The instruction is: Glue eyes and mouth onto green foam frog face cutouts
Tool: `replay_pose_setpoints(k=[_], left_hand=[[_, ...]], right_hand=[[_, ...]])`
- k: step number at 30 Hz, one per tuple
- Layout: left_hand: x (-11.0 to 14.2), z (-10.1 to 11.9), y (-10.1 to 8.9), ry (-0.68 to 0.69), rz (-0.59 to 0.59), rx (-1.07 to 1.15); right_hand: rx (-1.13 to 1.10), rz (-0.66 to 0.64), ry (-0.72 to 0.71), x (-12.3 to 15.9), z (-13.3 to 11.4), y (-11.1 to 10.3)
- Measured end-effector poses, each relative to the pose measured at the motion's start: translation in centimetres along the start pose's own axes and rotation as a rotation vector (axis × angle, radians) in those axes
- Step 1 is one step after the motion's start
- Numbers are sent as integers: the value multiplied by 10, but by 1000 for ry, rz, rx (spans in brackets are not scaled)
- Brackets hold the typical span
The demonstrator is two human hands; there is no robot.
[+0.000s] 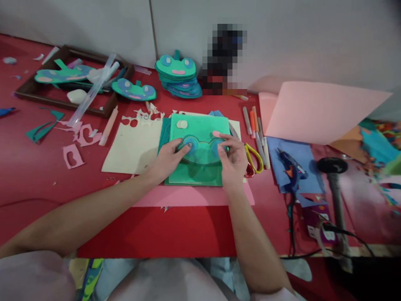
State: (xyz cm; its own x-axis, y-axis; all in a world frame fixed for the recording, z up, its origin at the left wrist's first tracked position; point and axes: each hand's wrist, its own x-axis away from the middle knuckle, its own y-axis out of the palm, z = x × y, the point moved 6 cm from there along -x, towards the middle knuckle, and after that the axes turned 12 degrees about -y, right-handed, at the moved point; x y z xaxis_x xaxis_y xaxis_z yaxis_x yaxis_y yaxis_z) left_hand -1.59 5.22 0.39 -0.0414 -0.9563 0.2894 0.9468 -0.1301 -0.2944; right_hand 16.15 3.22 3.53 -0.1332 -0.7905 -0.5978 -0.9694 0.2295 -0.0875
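Frog face point(202, 155) of green foam, two blue eyes, sat over the near part of the green sheet point(200, 124) on the red worktop point(150, 234); flat or slightly lifted, could not tell. My left hand point(168, 157) gripped one end, thumb on the left eye, other fingers at the edge. My right hand point(234, 162) was at the opposite end, thumb and index finger close together by the right eye; whether they pinched the foam, I could not tell. Two off-white discs point(182, 124) overlapped near the green sheet's far left corner. Pink oval point(216, 133) lay toward its right side, at my right fingertips. Left of the green sheet: cream sheet point(131, 150), holes along its far edge. Just right of it: yellow-handled scissors point(258, 162), then markers point(252, 124). Well right: glue gun point(293, 163). Beyond it: stack of similar frog faces point(179, 79).
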Motion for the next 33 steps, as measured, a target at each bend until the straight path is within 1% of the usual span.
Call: replay_pose_setpoints(k=[7,12,16,20,23,29,33], left_hand=[[1,2,0,-8,3,-3],[1,3,0,-8,-8,-5],[1,2,0,5,-5,-1],[0,0,1,7,-6,5],[0,-1,0,2,0,-1],[0,1,1,9,2,-2],[0,1,0,17,18,-5]], right_hand=[[-16,-1,-12,-1,-2,0],[-25,39,4,0,-3,-1],[-133,93,8,1,-1,-1],[-227,112,35,2,3,0],[-233,125,59,2,3,0],[-268,133,48,2,4,0],[-237,120,45,2,4,0]])
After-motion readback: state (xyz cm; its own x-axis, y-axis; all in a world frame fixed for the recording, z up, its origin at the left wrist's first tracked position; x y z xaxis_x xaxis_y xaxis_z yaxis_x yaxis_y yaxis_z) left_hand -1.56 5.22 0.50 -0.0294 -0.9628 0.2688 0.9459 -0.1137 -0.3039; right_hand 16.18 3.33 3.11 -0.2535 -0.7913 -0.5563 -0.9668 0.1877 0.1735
